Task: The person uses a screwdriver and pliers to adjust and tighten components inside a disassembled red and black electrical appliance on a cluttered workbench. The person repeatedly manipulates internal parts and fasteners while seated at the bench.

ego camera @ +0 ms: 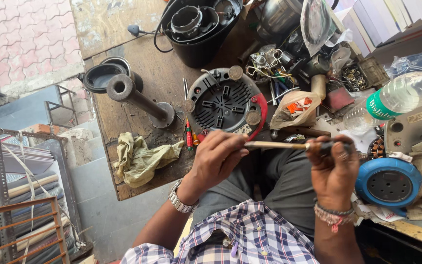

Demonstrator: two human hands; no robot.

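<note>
Cluttered workbench (137, 73) | rod (274, 145) spans left hand (216, 161)–right hand (333, 171) grip

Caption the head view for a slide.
Both hands, left hand and right hand, hold a thin rod above a cluttered workbench.

- Repair workshop, small street-side stall w/ paved ground far left.
- Worn wooden bench (137, 73), stained, crowded.
- Opened appliance base (223, 102) mid-bench; black bucket (199, 29) of parts far side.
- Loose wires (269, 63), coils, screwdrivers (189, 137), oily rag (140, 159) scattered.
- Metal racks (6, 195) w/ stock near left.
</note>
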